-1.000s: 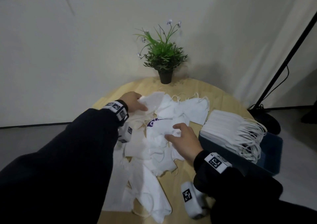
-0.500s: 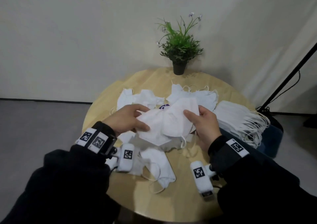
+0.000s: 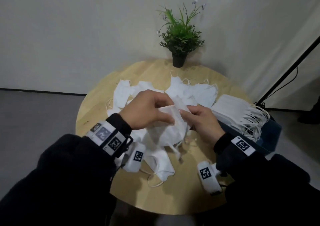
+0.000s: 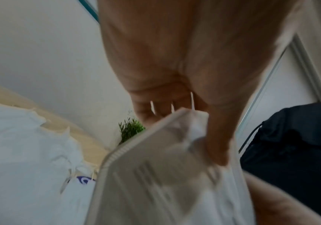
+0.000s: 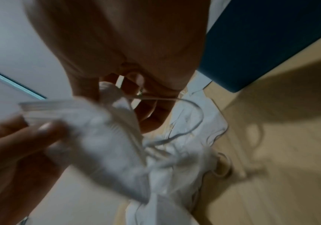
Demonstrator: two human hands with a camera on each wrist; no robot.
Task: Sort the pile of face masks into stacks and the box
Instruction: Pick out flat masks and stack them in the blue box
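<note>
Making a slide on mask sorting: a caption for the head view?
Both hands, left hand and right hand, hold a white mask above the pile on a round table.

- I can read no words, brand names or numbers anywhere in these views.
- The only signs I see are black-and-white square coded markers: on the left wristband at lower left of the head view, on the right wristband at lower right, and one each on the two white wrist camera units, the left camera unit and the right camera unit.
- In the left wrist view, a purple printed mark shows on a white mask at lower left; it is partly hidden and I cannot make out what it says.
</note>
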